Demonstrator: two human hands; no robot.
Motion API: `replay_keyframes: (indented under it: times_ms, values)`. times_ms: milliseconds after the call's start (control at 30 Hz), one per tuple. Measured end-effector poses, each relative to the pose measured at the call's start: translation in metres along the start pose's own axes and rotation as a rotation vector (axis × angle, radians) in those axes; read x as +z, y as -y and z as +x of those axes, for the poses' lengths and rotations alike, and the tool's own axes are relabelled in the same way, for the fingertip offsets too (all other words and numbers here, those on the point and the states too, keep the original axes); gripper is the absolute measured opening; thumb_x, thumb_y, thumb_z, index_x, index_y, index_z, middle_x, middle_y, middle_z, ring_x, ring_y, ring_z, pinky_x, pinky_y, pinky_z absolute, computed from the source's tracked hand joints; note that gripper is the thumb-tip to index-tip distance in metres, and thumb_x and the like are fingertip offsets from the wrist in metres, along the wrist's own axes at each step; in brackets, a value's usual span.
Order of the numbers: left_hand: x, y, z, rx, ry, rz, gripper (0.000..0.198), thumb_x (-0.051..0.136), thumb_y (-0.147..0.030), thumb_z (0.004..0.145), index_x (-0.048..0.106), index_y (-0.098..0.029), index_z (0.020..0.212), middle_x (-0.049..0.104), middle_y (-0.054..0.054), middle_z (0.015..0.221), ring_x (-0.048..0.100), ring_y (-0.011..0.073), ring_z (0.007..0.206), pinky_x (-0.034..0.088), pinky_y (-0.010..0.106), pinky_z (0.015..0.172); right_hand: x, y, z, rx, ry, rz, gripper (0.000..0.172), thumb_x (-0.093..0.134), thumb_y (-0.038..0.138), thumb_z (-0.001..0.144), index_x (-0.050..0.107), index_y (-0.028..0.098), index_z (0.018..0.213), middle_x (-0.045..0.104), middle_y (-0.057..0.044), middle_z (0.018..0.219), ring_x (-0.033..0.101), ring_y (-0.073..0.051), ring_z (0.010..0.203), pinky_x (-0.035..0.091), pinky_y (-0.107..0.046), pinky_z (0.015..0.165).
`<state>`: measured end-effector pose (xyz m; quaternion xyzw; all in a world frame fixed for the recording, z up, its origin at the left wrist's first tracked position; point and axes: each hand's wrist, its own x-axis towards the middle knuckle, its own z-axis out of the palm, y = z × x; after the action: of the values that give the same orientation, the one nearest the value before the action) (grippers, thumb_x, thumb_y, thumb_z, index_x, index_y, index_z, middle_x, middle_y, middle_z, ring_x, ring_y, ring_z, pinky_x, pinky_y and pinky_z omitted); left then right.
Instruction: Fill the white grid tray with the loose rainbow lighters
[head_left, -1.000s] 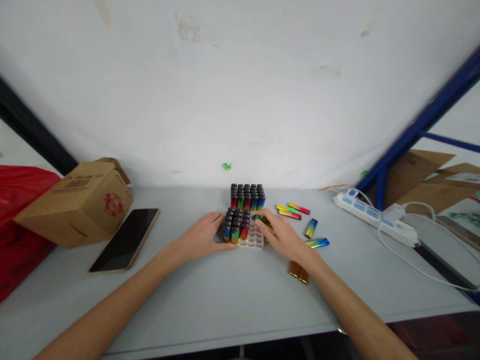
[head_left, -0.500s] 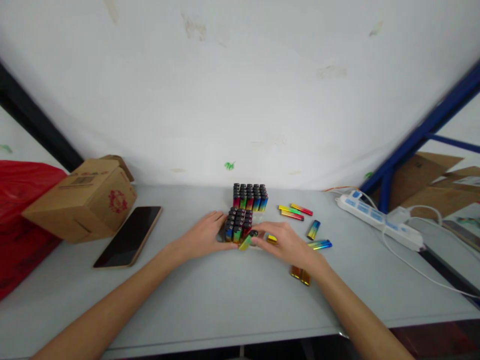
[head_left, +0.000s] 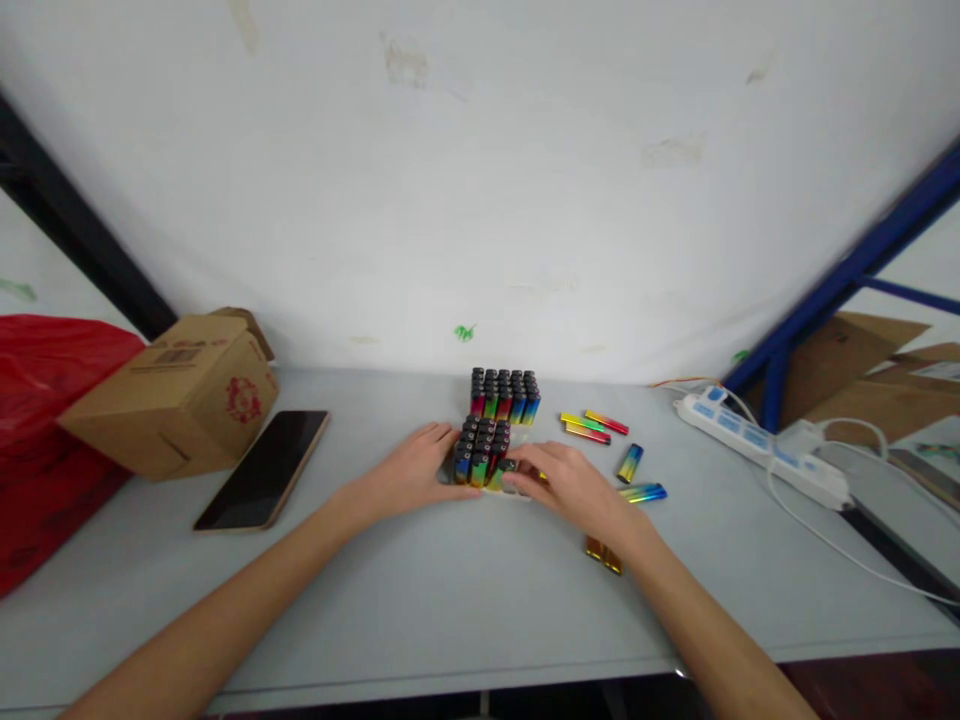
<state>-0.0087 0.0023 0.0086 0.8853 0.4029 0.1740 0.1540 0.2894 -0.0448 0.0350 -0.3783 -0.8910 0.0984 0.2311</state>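
A block of upright lighters (head_left: pixel 482 445) with black tops and shiny coloured bodies stands in rows in a pale tray (head_left: pixel 519 496), partly hidden by my fingers. My left hand (head_left: pixel 416 467) wraps the tray's left side, its thumb along the front edge. Between the fingertips of my right hand (head_left: pixel 559 475) is a yellow-green lighter (head_left: pixel 504 474), nearly upright at the front row, beside a green one. Whether its base rests on the tray is hard to tell. Just behind stands a second block of upright lighters (head_left: pixel 505 395).
Loose lighters lie right of my right hand: yellow and red ones (head_left: pixel 589 430), a blue-gold one (head_left: pixel 630 463), blue ones (head_left: pixel 645 493) and gold ones (head_left: pixel 604 554). A power strip (head_left: pixel 761 450) sits at right. Leftward are a phone (head_left: pixel 262 470), a cardboard box (head_left: pixel 172 400) and a red bag (head_left: pixel 60 430).
The lighter in my right hand has gone from tilted in front of the block to nearly upright at its front row. My left hand keeps its hold. The view has shifted slightly.
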Motion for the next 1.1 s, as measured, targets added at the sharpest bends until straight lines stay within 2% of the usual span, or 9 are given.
replay_keyframes:
  times_ms: [100,167,267,367,467,567,767,900,1100]
  values:
    - [0.001,0.001,0.001,-0.011,-0.001,0.006,0.068,0.086,-0.081,0.091,0.077,-0.024,0.128,0.081,0.014,0.129,0.074,0.0408,0.126,0.059,0.052,0.115,0.000,-0.002,0.002,0.015,0.035,-0.048,0.033,0.075,0.044,0.117,0.075,0.021,0.093,0.081,-0.005,0.085,0.076,-0.023,0.079,0.054,-0.033,0.078]
    - [0.001,0.002,0.001,-0.015,0.001,0.007,0.068,0.086,-0.080,0.091,0.077,-0.024,0.129,0.081,0.014,0.130,0.074,0.0412,0.127,0.059,0.052,0.117,-0.005,-0.010,0.000,0.031,0.039,-0.045,0.040,0.070,0.047,0.120,0.073,0.022,0.089,0.078,-0.003,0.081,0.074,-0.022,0.077,0.051,-0.032,0.076]
    - [0.002,0.002,0.001,-0.020,0.003,0.007,0.070,0.085,-0.082,0.091,0.076,-0.024,0.129,0.081,0.015,0.132,0.074,0.0419,0.129,0.059,0.052,0.118,-0.018,-0.037,-0.008,0.135,-0.066,-0.127,0.043,0.055,0.041,0.126,0.075,0.022,0.092,0.078,-0.006,0.085,0.074,-0.023,0.082,0.053,-0.034,0.081]
    - [0.003,0.004,0.001,-0.027,-0.004,0.002,0.073,0.085,-0.086,0.089,0.076,-0.025,0.127,0.081,0.015,0.133,0.074,0.0417,0.129,0.060,0.052,0.117,-0.031,-0.074,-0.020,0.303,-0.148,-0.227,0.022,0.061,0.025,0.119,0.082,0.020,0.111,0.083,-0.012,0.107,0.077,-0.028,0.100,0.057,-0.038,0.092]
    - [0.003,0.004,0.000,-0.031,-0.013,-0.012,0.071,0.084,-0.087,0.088,0.076,-0.025,0.124,0.081,0.015,0.131,0.075,0.0414,0.126,0.061,0.053,0.114,-0.037,-0.104,-0.030,0.450,-0.086,-0.266,0.012,0.072,0.019,0.111,0.084,0.019,0.114,0.083,-0.016,0.115,0.078,-0.030,0.107,0.059,-0.040,0.097]
    - [0.002,0.002,0.001,-0.036,-0.024,-0.024,0.069,0.085,-0.084,0.088,0.076,-0.025,0.120,0.082,0.015,0.129,0.076,0.0414,0.123,0.063,0.053,0.111,-0.036,-0.115,-0.036,0.516,-0.013,-0.235,0.009,0.075,0.015,0.107,0.083,0.017,0.110,0.082,-0.015,0.112,0.077,-0.027,0.101,0.058,-0.037,0.095]
    - [0.001,-0.007,0.002,-0.089,-0.028,0.048,0.066,0.084,-0.081,0.090,0.075,-0.022,0.119,0.082,0.017,0.129,0.077,0.0439,0.124,0.059,0.058,0.117,-0.035,-0.102,-0.032,0.426,-0.025,-0.142,0.019,0.064,0.028,0.114,0.081,0.019,0.115,0.083,-0.012,0.107,0.076,-0.026,0.093,0.056,-0.036,0.087]
    - [0.002,-0.007,0.002,-0.083,-0.041,0.037,0.065,0.084,-0.081,0.090,0.075,-0.023,0.119,0.082,0.016,0.128,0.077,0.0428,0.122,0.060,0.056,0.116,-0.037,-0.082,-0.023,0.390,-0.161,0.032,0.039,0.057,0.049,0.118,0.082,0.022,0.130,0.084,-0.007,0.095,0.073,-0.026,0.082,0.054,-0.035,0.080]
    - [0.002,-0.004,0.002,-0.078,-0.038,-0.002,0.067,0.086,-0.081,0.088,0.076,-0.023,0.121,0.082,0.015,0.130,0.077,0.0422,0.126,0.060,0.053,0.116,-0.023,-0.053,-0.005,0.431,-0.351,0.494,0.060,0.078,0.081,0.098,0.079,0.022,0.107,0.070,0.000,0.075,0.058,-0.019,0.066,0.047,-0.031,0.063]
